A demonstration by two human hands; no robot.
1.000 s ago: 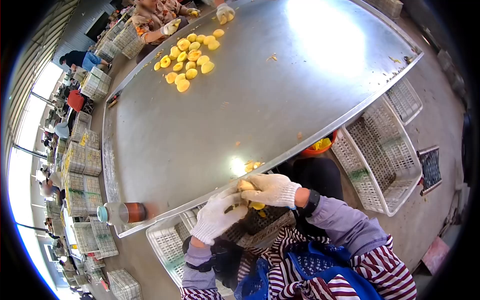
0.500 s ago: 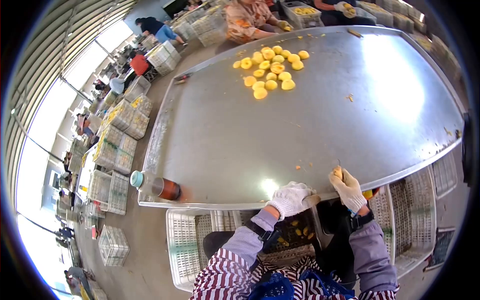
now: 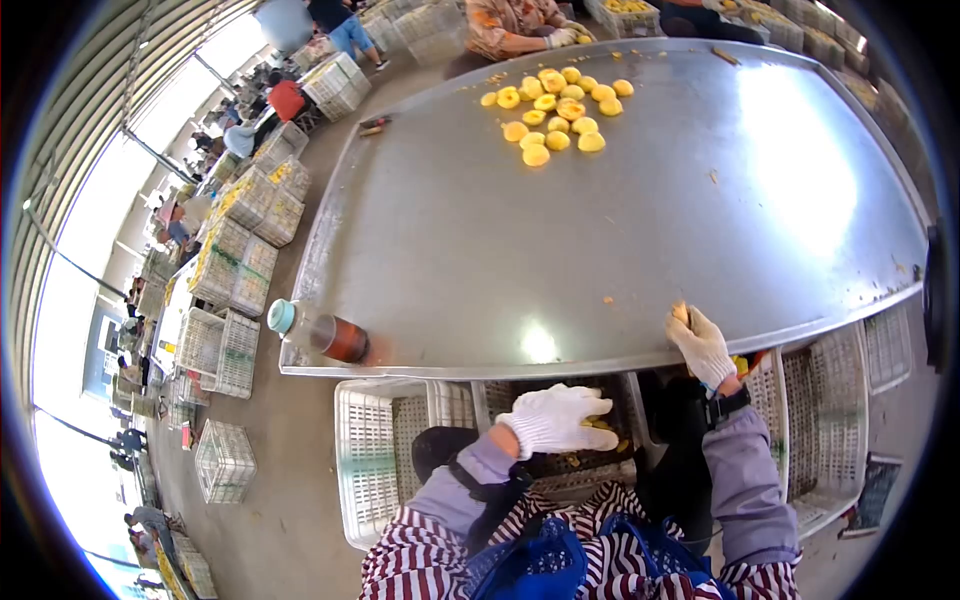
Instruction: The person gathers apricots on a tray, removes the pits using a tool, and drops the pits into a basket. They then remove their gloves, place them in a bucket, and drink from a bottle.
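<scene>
My left hand (image 3: 562, 420), in a white knit glove, is below the table's near edge, over a dark crate (image 3: 545, 466) with yellow fruit pieces (image 3: 618, 444) in it. Its fingers stretch out apart, and I see nothing held in them. My right hand (image 3: 703, 350), also gloved, is closed at the near edge of the metal table (image 3: 460, 260). A small tool with a tan handle (image 3: 681, 313) pokes up from its fingers; most of it is hidden. Halved yellow fruits, apparently peaches (image 3: 557, 140), lie in a loose group on the table's far side.
A bottle of reddish-brown drink (image 3: 342, 339) lies at the table's left corner. White plastic crates stand below the edge, at left (image 3: 365, 480) and right (image 3: 825, 430). Across the table a person in a patterned shirt (image 3: 500, 28) works with gloved hands. Crate stacks (image 3: 235, 265) line the left.
My left hand has moved from the table's edge down and left over the dark crate, its fingers spreading. My right hand stays near the edge with the tool. The view has shifted slightly.
</scene>
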